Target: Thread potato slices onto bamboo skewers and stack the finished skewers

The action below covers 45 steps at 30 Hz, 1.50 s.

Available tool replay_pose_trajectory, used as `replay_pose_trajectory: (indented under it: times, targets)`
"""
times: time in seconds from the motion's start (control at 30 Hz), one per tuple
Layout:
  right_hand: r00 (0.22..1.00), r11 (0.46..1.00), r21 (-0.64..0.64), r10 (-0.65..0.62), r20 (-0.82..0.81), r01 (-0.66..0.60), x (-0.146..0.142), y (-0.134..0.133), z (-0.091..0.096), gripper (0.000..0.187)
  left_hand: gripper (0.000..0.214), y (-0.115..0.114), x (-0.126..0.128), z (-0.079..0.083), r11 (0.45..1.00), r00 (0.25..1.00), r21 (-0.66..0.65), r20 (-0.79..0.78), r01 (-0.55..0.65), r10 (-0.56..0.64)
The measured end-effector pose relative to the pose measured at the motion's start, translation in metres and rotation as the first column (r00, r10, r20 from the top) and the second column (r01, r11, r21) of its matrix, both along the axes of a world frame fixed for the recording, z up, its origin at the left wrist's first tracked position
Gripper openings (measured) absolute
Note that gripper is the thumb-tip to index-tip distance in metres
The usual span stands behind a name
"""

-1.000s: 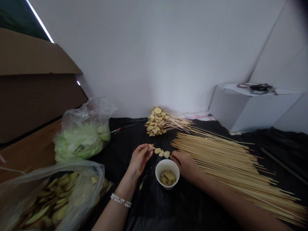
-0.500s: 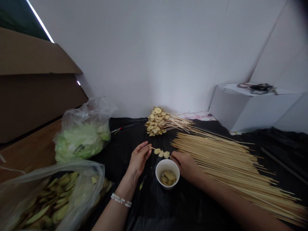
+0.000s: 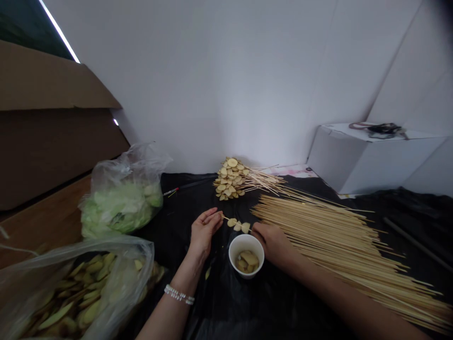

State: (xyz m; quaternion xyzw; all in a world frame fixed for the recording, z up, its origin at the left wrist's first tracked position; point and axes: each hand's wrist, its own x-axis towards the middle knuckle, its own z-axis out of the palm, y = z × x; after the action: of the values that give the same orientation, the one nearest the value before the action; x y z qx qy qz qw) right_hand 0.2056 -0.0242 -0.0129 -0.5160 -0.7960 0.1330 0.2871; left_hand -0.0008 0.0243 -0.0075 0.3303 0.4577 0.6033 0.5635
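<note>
My right hand (image 3: 273, 241) is closed on a thin bamboo skewer (image 3: 237, 225) that carries three potato slices and points left. At the skewer's sharp tip is my left hand (image 3: 203, 230), fingers pinched together; whether it holds a slice I cannot make out. A small white bowl (image 3: 246, 255) with several potato slices stands just below, between my two hands, on the black plastic sheet (image 3: 233, 302).
A big pile of bare skewers (image 3: 339, 245) lies to the right. Finished potato skewers (image 3: 231, 179) are heaped by the wall. Bags of green leaves (image 3: 120, 198) and potato slices (image 3: 71, 293) sit left. A white box (image 3: 357, 156) stands at the back right.
My left hand slid back off the skewer's tip; the slice it was pressing on there a second ago no longer shows. The right hand stayed put.
</note>
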Motion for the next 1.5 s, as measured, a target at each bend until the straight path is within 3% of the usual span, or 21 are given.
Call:
replay_pose_trajectory:
  times: [0.2, 0.33, 0.43, 0.63, 0.93, 1.3, 1.5]
  targets:
    - [1.0, 1.0, -0.006, 0.009, -0.029, -0.009, -0.0006, -0.0001, 0.0005, 0.025, 0.042, -0.0031, 0.0048, 0.0038, 0.994, 0.987, 0.105, -0.159, -0.017, 0.034]
    - [0.995, 1.0, 0.0, 0.027, -0.092, -0.027, -0.0007, 0.0007, -0.0004, 0.023, 0.044, -0.0026, 0.0047, 0.0034, 0.998, 0.999, 0.062, -0.023, -0.024, 0.025]
    - [0.994, 1.0, 0.014, 0.017, -0.11, -0.015, -0.001, 0.0016, -0.0016, 0.023, 0.034, -0.0009, 0.0044, 0.001, 1.0, 0.996, 0.013, 0.093, -0.003, 0.002]
    - [0.991, 1.0, -0.01, 0.014, -0.134, -0.016, -0.0017, 0.0006, 0.0, 0.024, 0.019, -0.0029, 0.0063, 0.0014, 0.993, 0.984, -0.019, 0.144, 0.113, -0.109]
    - [1.0, 1.0, 0.008, -0.001, 0.013, 0.001, -0.0015, -0.0005, 0.0032, 0.024, 0.031, -0.0038, 0.0056, 0.0005, 0.994, 0.984, 0.092, -0.175, 0.057, -0.04]
    - [0.973, 0.993, 0.109, -0.068, 0.219, 0.045, 0.0016, -0.0024, 0.0032, 0.024, 0.036, -0.0014, 0.0049, 0.0006, 0.989, 0.945, 0.132, -0.328, 0.065, -0.018]
    - [0.984, 0.999, 0.03, -0.043, 0.172, 0.039, 0.0001, -0.0023, 0.0027, 0.023, 0.036, -0.0022, 0.0054, 0.0004, 0.989, 0.943, 0.126, -0.331, 0.08, -0.034]
